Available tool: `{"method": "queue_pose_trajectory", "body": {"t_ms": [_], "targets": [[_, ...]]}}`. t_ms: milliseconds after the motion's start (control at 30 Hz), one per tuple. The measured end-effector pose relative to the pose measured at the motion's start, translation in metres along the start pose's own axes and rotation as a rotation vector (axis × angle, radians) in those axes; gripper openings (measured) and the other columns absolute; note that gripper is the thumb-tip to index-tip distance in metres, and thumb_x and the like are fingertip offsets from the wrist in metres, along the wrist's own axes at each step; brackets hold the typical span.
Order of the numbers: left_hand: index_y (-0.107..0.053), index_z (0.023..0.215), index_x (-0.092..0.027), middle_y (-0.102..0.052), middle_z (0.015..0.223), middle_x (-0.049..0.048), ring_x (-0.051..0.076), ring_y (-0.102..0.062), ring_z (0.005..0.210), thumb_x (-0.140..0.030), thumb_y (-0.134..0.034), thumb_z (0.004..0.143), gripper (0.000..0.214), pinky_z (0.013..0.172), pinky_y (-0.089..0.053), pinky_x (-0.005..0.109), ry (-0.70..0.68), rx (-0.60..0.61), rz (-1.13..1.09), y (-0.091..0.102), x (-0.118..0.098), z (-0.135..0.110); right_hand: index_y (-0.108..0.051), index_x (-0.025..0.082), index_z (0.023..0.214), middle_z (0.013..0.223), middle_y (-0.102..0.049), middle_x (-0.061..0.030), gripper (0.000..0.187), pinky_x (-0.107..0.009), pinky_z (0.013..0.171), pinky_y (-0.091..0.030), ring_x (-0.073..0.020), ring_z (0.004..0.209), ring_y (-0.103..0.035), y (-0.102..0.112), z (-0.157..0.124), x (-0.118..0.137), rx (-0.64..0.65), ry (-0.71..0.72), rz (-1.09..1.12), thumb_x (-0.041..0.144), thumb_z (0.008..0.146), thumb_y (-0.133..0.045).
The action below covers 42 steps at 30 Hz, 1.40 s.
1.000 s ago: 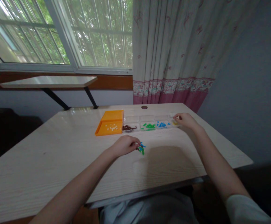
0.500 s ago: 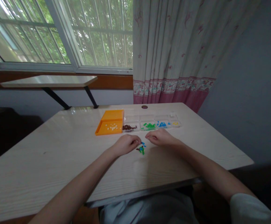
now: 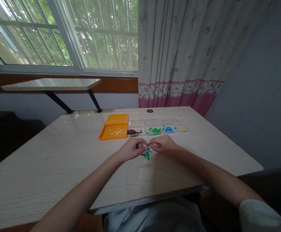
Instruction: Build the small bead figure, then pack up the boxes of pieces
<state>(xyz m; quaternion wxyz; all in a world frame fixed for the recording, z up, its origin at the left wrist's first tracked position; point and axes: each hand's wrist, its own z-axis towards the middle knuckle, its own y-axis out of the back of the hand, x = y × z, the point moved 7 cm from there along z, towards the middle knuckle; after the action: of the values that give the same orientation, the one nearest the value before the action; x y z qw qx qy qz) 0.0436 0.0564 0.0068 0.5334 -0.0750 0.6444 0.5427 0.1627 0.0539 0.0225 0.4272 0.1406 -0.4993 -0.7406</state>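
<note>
My left hand and my right hand meet fingertip to fingertip over the table. Both are closed in a pinch, and whatever lies between the fingertips is too small to name. Just below them is a small cluster of green, blue and brown pieces, partly covered by my left fingers. Beyond my hands stands a clear compartment tray. Its near compartments hold brown pieces, green pieces, blue pieces and a few yellow pieces.
Left of the clear tray lies an open orange case with white pieces in its near half. A dark round disc is set at the table's back edge. A raised shelf stands at the back left. A curtain hangs behind the table.
My right hand has moved left, closing the gap, and its fingertips now meet those of my left hand. My left fingertips have shifted slightly towards it. The tray and case stay put.
</note>
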Motion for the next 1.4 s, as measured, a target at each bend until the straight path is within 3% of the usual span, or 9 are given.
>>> {"method": "queue_pose_trajectory", "body": {"t_ms": [233,433,567,1100,1400], "targets": [[-0.063,0.084,-0.014,-0.042,0.051,-0.0048,0.007,-0.037,0.047,-0.033,-0.049,0.080,0.024,0.045,-0.027,0.017,-0.037,-0.128,0.096,0.010,-0.002,0.001,-0.066,0.020,0.088,0.055,-0.058,0.0023,0.022,-0.017,0.049,-0.031,-0.0076,0.046,-0.047,0.001,0.001,-0.003,0.016,-0.106,0.086,0.035,0.080,-0.052],[-0.064,0.088,-0.016,-0.059,0.063,-0.0001,0.008,-0.048,0.053,-0.032,-0.049,0.081,0.024,0.051,-0.036,0.018,-0.025,-0.408,0.232,0.044,-0.004,-0.007,-0.067,0.024,0.093,0.067,-0.066,0.0014,0.021,-0.018,0.055,-0.034,-0.0095,0.056,-0.054,-0.012,-0.001,0.001,0.269,-0.065,0.068,0.028,0.082,-0.049],[-0.064,0.090,-0.016,-0.065,0.072,0.0020,0.009,-0.053,0.057,-0.032,-0.050,0.081,0.023,0.057,-0.041,0.018,-0.051,-0.520,0.246,0.057,-0.008,-0.013,-0.067,0.025,0.094,0.074,-0.068,0.0007,0.022,-0.019,0.058,-0.035,-0.0105,0.060,-0.057,-0.012,-0.001,0.001,0.317,-0.049,0.047,0.026,0.081,-0.049],[-0.064,0.090,-0.017,-0.064,0.068,0.0004,0.009,-0.053,0.056,-0.034,-0.049,0.082,0.024,0.055,-0.038,0.018,-0.031,-0.539,0.308,0.059,-0.008,-0.014,-0.066,0.023,0.093,0.063,-0.063,0.0011,0.020,-0.019,0.054,-0.031,-0.0113,0.057,-0.054,-0.011,-0.001,-0.008,0.299,-0.113,-0.032,0.033,0.078,-0.056],[-0.066,0.089,-0.022,-0.062,0.063,0.0020,0.015,-0.054,0.057,-0.044,-0.046,0.080,0.031,0.048,-0.027,0.022,0.340,-0.611,0.596,0.080,0.022,-0.017,-0.067,0.022,0.089,0.064,-0.064,-0.0005,0.020,-0.021,0.056,-0.033,-0.0132,0.061,-0.056,-0.010,-0.001,-0.009,0.295,-0.140,-0.048,0.034,0.081,-0.052]]}}
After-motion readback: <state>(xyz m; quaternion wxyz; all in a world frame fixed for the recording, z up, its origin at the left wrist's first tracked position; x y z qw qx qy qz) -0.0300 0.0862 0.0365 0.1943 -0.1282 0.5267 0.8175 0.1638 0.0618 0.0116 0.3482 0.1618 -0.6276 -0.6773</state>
